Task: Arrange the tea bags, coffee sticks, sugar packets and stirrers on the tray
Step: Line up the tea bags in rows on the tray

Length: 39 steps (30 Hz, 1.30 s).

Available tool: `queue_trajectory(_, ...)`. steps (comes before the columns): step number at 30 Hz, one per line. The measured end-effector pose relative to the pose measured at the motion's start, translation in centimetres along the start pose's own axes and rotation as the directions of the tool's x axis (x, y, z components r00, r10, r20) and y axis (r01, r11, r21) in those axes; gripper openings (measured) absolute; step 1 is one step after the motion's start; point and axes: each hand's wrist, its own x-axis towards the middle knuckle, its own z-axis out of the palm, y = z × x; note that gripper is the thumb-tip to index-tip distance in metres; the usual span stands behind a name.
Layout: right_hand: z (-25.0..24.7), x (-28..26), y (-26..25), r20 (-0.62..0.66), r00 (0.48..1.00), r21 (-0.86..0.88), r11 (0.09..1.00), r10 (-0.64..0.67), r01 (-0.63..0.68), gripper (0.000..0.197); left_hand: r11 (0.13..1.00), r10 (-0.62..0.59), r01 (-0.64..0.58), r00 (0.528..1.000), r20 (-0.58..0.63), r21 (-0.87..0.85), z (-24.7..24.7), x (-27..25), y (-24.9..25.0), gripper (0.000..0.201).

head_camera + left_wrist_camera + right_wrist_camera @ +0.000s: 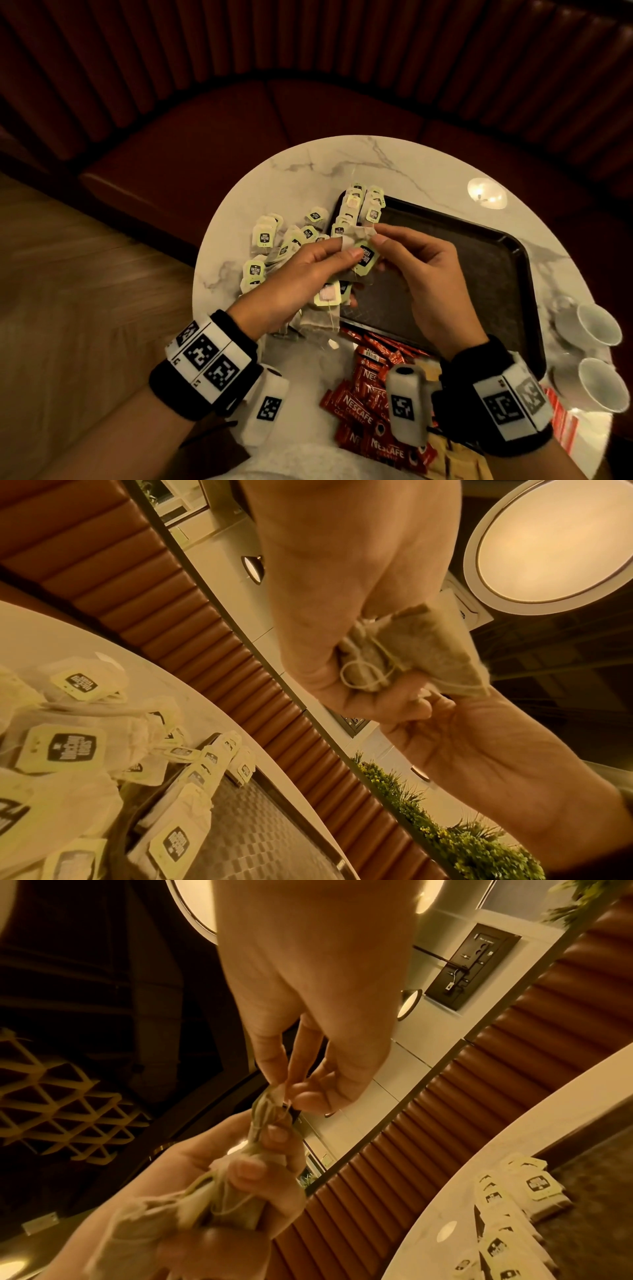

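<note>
Two hands hold a bunch of tea bags above the near-left corner of a dark tray on a round marble table.

The left hand [301, 274] grips a bunch of tea bags [356, 260], fingers curled round the paper pouches and green tags. The right hand [421, 274] pinches the top of one bag in that bunch between thumb and fingertip, its other fingers loosely bent. The tray [479, 260] lies to the right, with a short row of tea bags [363, 205] stacked along its far-left corner. More loose tea bags [270, 246] are scattered on the table [308, 171] left of the tray. Red coffee sticks [363, 404] are heaped near the tray's near edge. Two white cups [599, 356] stand at the right.
</note>
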Motion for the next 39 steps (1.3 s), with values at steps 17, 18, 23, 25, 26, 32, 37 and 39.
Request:
queue_trajectory(17, -0.4, 0.0, 0.3, -0.01, 1.0, -0.151, 0.988, 0.023, -0.024, 0.024, 0.947, 0.266, -0.227, 0.951, -0.161, 0.227, -0.4, 0.9, -1.1, 0.019)
queue_trajectory(18, -0.5, 0.0, 0.5, -0.019, 0.999, -0.151, 0.988, 0.035, -0.038, 0.027, 0.95, 0.269, -0.228, 0.945, -0.187, 0.215, -0.4, 0.9, -1.2, 0.02)
queue_trajectory(23, -0.3, -0.1, 1.0, 0.075, 0.988, -0.007, 0.99, 0.138, -0.138, 0.009, 0.953, 0.276, -0.223, 0.919, -0.283, 0.204, -0.4, 1.1, -1.9, 0.02)
queue_trajectory(25, -0.2, -0.5, 1.3, 0.094, 0.987, -0.007, 0.991, 0.131, -0.131, 0.018, 0.959, 0.265, -0.219, 0.919, -0.292, 0.183, -0.3, 1.1, -2.0, 0.023)
queue_trajectory(26, -0.2, -0.6, 1.2, 0.081, 0.99, -0.018, 0.993, 0.115, -0.114, 0.02, 0.963, 0.253, -0.212, 0.922, -0.292, 0.164, -0.2, 1.1, -2.0, 0.025)
queue_trajectory(32, -0.7, -0.7, 0.6, 0.057, 0.998, -0.172, 0.985, 0.002, 0.008, 0.021, 0.97, 0.235, -0.203, 0.914, -0.33, 0.131, -0.6, 1.1, -2.1, 0.031)
queue_trajectory(37, -0.7, -0.5, 0.9, 0.02, 0.999, -0.13, 0.991, -0.026, 0.028, 0.021, 0.956, 0.288, -0.25, 0.898, -0.332, 0.153, -0.7, 1.2, -1.9, 0.019)
queue_trajectory(39, -0.6, -0.5, 1.1, 0.005, 1.0, -0.091, 0.996, -0.013, 0.013, 0.02, 0.959, 0.277, -0.242, 0.901, -0.333, 0.145, -0.5, 1.3, -1.9, 0.016)
